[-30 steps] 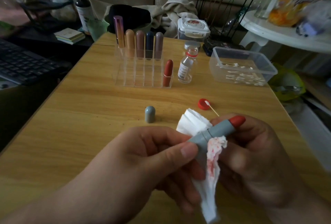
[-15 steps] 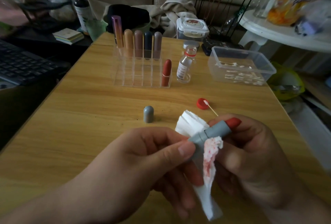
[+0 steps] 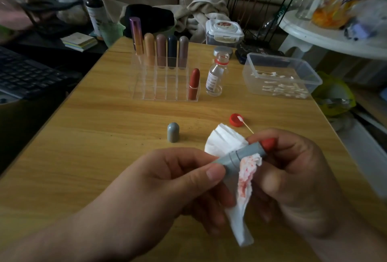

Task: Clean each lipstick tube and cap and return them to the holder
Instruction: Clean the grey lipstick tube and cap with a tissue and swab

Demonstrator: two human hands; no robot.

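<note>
The left hand hides the base of the grey lipstick tube, the tissue is partly hidden under the right hand, the label on the bottle is too small to read, and the keyboard runs off the left edge.

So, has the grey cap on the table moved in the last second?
No. The grey cap stands upright in the same spot, just in front of the clear holder.

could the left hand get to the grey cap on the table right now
Probably yes: the grey cap stands alone on the table just beyond the left hand, but that hand pinches the lipstick tube.
</note>
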